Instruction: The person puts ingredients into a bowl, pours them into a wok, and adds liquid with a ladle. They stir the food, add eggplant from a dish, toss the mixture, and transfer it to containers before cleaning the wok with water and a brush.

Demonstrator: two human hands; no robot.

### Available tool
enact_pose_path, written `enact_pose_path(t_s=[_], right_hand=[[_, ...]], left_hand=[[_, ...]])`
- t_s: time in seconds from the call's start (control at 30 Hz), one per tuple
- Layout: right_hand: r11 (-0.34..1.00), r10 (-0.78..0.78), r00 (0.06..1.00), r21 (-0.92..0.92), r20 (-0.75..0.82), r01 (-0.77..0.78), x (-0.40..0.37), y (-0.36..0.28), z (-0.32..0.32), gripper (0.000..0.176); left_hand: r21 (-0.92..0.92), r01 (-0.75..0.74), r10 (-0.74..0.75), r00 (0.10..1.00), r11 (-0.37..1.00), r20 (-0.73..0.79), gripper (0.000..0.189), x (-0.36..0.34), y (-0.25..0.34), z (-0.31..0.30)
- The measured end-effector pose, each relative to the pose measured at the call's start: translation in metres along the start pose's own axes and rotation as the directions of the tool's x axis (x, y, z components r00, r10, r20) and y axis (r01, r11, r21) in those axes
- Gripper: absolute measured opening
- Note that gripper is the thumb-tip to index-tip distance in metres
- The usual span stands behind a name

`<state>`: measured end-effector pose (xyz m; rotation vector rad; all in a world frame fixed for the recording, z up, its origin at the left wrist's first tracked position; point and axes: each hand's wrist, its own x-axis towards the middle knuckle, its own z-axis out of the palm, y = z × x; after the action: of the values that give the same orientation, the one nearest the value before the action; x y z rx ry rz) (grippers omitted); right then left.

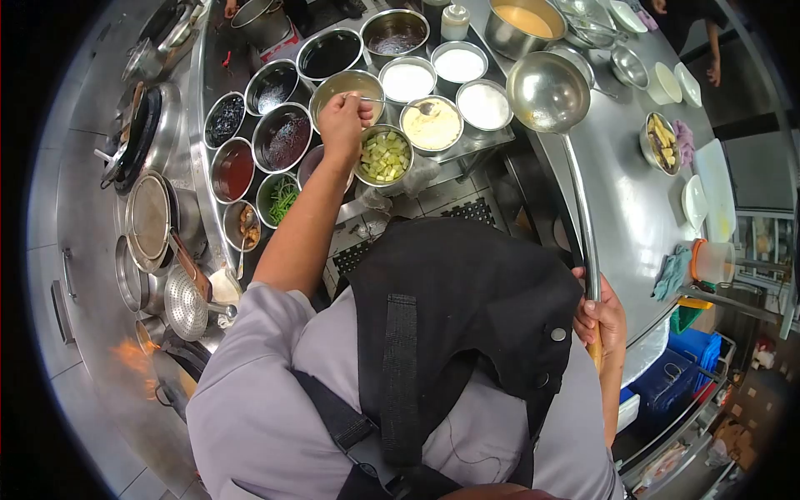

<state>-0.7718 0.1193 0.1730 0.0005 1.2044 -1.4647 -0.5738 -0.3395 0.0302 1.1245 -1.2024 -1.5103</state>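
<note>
My left hand [342, 125] reaches over the seasoning pots, fingers closed on a thin metal spoon [392, 101]. The spoon's tip lies in pale yellow powder in a round steel pot [432, 143]. Just below that hand is a pot of chopped green vegetable pieces [384, 157]. At my right side, my right hand [602, 315] is wrapped round the lower handle of a long steel ladle [548, 90]. The ladle's wide bowl is up and away from me, beside the pots of white powder [485, 106]. Part of the right hand is hidden behind the handle.
More pots hold red sauce [232, 171], dark liquids and green strips [282, 198]. Flames [133, 358] rise at a burner on the left, near a perforated skimmer [186, 303]. A steel counter [637, 221] on the right carries bowls. Another person's hand [714, 73] shows at top right.
</note>
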Motion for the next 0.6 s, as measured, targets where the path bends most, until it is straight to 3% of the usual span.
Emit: enact_pose_path(t_s=[0.27,0.33,0.37,0.43,0.6], right_hand=[[0.997,0.025,0.997,-0.067,-0.071,-0.03,0.0,-0.005,0.009,0.053],[0.991,0.067,0.995,-0.108,-0.079,-0.076,0.001,-0.007,0.012,0.053],[0.991,0.065,0.994,-0.107,-0.089,-0.075,0.002,-0.006,0.01,0.053],[0.995,0.104,0.994,-0.001,-0.043,-0.104,0.006,-0.004,0.004,0.053],[0.999,0.045,0.998,0.026,-0.052,-0.044,0.003,-0.002,-0.001,0.052]], left_hand=[[-0.118,0.003,-0.002,1.0,0.993,0.009,0.017,-0.006,0.029,0.018],[-0.104,-0.054,0.064,0.993,0.993,0.098,0.017,-0.026,0.049,0.049],[0.08,-0.224,0.211,0.967,0.971,0.146,0.022,-0.047,0.068,0.069],[0.196,-0.61,0.565,0.788,0.767,0.244,0.023,-0.057,0.071,0.086],[0.287,-0.617,0.53,0.782,0.733,0.327,0.024,-0.037,0.03,0.082]])
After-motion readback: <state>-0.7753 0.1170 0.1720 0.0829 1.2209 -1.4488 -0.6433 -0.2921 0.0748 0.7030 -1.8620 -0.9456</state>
